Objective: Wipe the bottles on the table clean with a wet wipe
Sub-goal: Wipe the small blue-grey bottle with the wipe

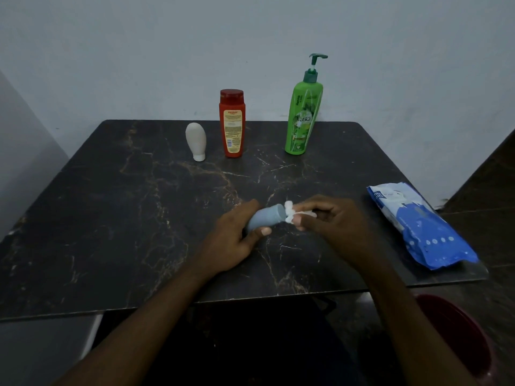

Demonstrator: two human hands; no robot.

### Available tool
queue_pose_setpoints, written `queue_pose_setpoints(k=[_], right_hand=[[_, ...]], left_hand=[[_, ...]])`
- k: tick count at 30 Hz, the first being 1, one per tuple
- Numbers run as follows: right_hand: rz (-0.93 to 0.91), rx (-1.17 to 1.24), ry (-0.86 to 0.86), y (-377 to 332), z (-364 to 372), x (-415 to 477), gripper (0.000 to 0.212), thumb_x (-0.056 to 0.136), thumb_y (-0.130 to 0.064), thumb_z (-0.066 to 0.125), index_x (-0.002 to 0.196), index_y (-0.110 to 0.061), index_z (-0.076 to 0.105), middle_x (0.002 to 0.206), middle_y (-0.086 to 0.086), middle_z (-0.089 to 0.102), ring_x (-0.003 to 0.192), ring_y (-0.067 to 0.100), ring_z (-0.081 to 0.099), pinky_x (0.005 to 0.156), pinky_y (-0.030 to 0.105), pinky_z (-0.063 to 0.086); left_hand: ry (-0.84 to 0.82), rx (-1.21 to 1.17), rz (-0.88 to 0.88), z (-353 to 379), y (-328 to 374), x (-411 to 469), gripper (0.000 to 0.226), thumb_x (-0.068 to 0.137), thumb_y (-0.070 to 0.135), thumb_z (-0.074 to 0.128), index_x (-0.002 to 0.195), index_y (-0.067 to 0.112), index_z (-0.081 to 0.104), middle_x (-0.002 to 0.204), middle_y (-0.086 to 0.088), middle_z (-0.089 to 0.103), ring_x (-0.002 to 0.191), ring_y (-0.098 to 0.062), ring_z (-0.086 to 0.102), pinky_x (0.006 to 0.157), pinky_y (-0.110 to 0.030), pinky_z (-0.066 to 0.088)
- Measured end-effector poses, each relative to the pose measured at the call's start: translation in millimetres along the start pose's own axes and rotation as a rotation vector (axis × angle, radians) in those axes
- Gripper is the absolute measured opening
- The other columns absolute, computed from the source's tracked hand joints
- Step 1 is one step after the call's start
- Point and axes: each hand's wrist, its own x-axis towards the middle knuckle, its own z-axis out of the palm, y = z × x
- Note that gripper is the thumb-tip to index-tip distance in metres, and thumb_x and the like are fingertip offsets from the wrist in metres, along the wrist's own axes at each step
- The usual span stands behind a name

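My left hand (234, 238) grips a small blue-grey bottle (264, 218) lying on its side just above the dark marble table (111, 218). My right hand (331, 221) pinches a bunched white wet wipe (291, 214) against the bottle's right end. At the back of the table stand a white tube (196, 140) on its cap, a red bottle (232, 123) and a green pump bottle (303, 115), all upright in a row.
A blue and white pack of wet wipes (420, 227) lies near the table's right edge. A dark red bucket (459, 338) sits on the floor at the lower right. A pale wall rises behind the table.
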Motion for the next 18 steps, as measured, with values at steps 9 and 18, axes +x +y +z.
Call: queue_pose_setpoints(k=[9,18], right_hand=[[-0.153,-0.437,-0.155,-2,-7,16,0.01,0.082,-0.021,0.075,0.089,-0.028,0.071,0.082,-0.017,0.066,0.079,-0.003,0.063,0.068,0.007,0.046],[-0.08,-0.371,-0.169,-1,-7,19,0.012,0.082,-0.018,0.075,0.083,-0.029,0.071,0.078,-0.015,0.07,0.073,-0.002,0.067,0.068,0.012,0.053]], left_hand=[[-0.047,0.015,0.008,1,-4,0,0.019,0.1,0.041,0.061,0.109,0.024,0.059,0.092,0.01,0.061,0.081,-0.006,0.058,0.067,-0.025,0.045],[-0.05,0.005,0.007,0,-3,-2,0.023,0.099,0.045,0.059,0.111,0.025,0.059,0.094,0.01,0.062,0.082,-0.006,0.059,0.069,-0.033,0.05]])
